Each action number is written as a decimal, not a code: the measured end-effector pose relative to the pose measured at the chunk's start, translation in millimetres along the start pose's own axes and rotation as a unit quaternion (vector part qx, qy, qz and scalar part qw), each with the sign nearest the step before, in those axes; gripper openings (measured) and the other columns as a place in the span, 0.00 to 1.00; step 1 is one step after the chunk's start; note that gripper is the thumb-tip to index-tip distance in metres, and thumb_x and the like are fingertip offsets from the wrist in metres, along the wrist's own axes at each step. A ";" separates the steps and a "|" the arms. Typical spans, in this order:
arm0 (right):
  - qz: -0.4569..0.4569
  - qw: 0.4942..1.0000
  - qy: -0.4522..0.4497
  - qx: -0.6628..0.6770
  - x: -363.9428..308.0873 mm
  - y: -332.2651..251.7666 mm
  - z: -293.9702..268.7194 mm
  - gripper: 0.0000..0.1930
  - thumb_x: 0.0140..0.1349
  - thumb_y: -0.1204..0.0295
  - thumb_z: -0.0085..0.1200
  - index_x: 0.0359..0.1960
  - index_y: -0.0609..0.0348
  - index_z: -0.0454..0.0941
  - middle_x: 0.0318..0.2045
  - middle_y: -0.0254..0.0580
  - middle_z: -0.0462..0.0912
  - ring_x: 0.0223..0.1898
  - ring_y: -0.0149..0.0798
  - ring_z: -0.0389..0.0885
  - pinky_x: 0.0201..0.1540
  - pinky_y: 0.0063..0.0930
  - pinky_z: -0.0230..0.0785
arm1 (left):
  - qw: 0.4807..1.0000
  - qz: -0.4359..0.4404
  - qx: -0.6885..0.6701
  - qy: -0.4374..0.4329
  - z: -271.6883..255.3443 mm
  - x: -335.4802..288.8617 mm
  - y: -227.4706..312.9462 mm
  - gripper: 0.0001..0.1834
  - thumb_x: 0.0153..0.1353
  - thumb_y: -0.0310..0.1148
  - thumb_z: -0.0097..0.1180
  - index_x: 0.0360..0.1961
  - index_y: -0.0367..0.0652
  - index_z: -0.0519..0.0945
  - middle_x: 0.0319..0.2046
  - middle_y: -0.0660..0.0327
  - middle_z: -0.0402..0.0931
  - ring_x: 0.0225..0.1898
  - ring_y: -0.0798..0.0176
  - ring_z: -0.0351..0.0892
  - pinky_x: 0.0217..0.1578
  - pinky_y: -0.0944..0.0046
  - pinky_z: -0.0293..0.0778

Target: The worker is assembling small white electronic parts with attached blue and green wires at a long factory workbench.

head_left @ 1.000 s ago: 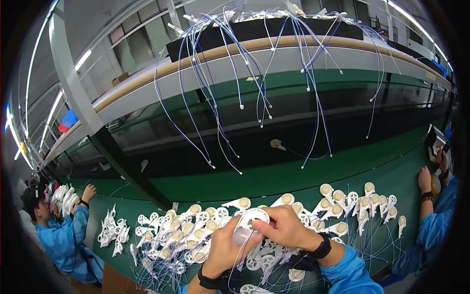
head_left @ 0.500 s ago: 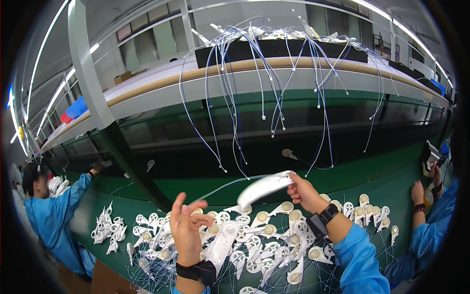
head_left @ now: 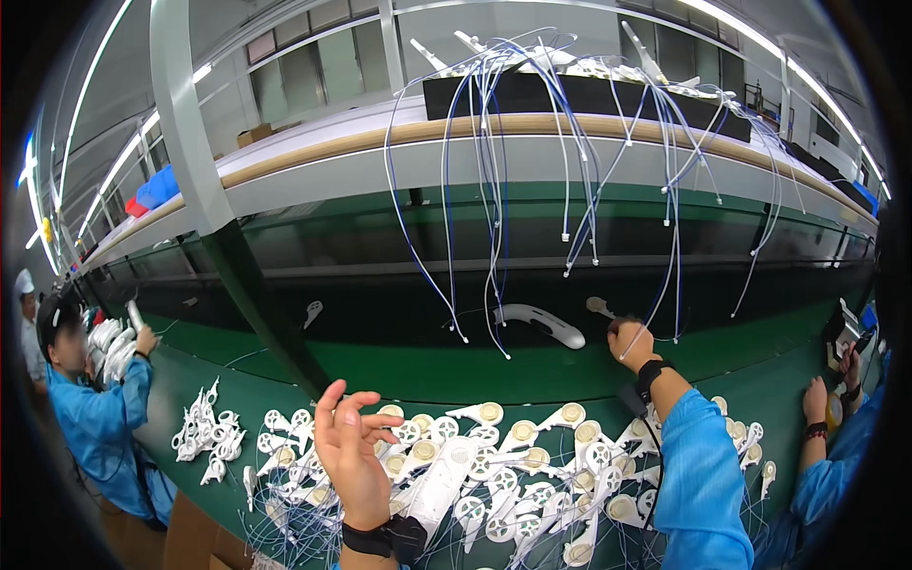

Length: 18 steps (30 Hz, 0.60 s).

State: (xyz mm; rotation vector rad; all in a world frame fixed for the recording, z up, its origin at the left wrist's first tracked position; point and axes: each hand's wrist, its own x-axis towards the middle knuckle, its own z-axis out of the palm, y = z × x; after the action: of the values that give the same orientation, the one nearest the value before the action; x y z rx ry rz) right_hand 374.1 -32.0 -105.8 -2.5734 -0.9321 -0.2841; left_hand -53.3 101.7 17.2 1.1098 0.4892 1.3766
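Right hand (head_left: pixel 635 346) at the disc part (head_left: pixel 597 305)

I can't tell whether its grip is clenched; the disc part lies right by the hand on the black strip (head_left: pixel 380 296). 1 white shell (head_left: pixel 530 312) lies left of it. My left hand (head_left: pixel 358 465), grip released and fingers spread, is raised above white parts (head_left: pixel 502 483) heaped on the worktop (head_left: pixel 185 391).

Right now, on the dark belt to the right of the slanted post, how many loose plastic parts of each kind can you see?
Curved white casing: 1
Lever piece with a cream disc, near the right hand: 1
Small white bracket-like piece: 1
Total: 3, not counting the cables hanging in front.
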 end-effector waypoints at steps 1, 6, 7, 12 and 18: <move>-0.027 0.999 0.019 -0.031 10.8 17.5 13.6 0.11 0.53 0.67 0.56 0.38 0.52 0.82 0.45 0.50 0.81 0.49 0.53 0.78 0.46 0.45 0.74 | 1.000 0.001 0.000 -0.001 1.3 -0.5 -0.9 0.21 0.68 0.34 0.46 0.58 0.34 0.64 0.39 0.51 0.75 0.27 0.59 0.82 0.22 0.70 0.74; -0.051 0.992 -0.057 -0.104 37.3 31.1 33.6 0.20 0.54 0.71 0.54 0.51 0.52 0.78 0.65 0.60 0.58 0.60 0.57 0.67 0.59 0.45 0.67 | 0.998 0.001 0.041 -0.037 -2.6 -0.3 -5.5 0.13 0.66 0.32 0.48 0.46 0.33 0.72 0.35 0.52 0.76 0.26 0.60 0.82 0.23 0.71 0.73; -0.051 0.991 -0.072 -0.105 39.4 32.4 36.5 0.19 0.55 0.69 0.53 0.49 0.58 0.78 0.63 0.61 0.63 0.59 0.59 0.69 0.58 0.45 0.68 | 0.997 0.001 0.061 -0.047 -5.9 -1.7 -6.3 0.13 0.66 0.32 0.49 0.45 0.33 0.72 0.34 0.51 0.76 0.26 0.59 0.82 0.24 0.70 0.73; -0.075 0.980 -0.058 -0.177 45.3 62.6 52.3 0.14 0.56 0.70 0.54 0.39 0.70 0.77 0.42 0.61 0.76 0.42 0.58 0.77 0.48 0.43 0.73 | 0.993 -0.038 0.080 -0.083 0.0 -0.7 -5.3 0.10 0.62 0.26 0.53 0.43 0.32 0.75 0.34 0.53 0.79 0.30 0.63 0.82 0.28 0.72 0.72; -0.122 0.990 0.074 0.013 2.1 31.6 -9.9 0.07 0.53 0.75 0.56 0.32 0.66 0.78 0.35 0.57 0.80 0.39 0.57 0.80 0.41 0.44 0.74 | 0.930 -0.019 0.312 -0.191 -6.7 3.5 -16.4 0.11 0.56 0.28 0.61 0.40 0.35 0.79 0.30 0.61 0.81 0.29 0.69 0.81 0.27 0.73 0.71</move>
State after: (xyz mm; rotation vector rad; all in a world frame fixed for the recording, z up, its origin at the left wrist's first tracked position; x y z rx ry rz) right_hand 395.6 -57.2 -105.2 -2.3765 -1.1868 -0.5198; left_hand -49.6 110.0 1.6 1.8315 0.6779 0.9452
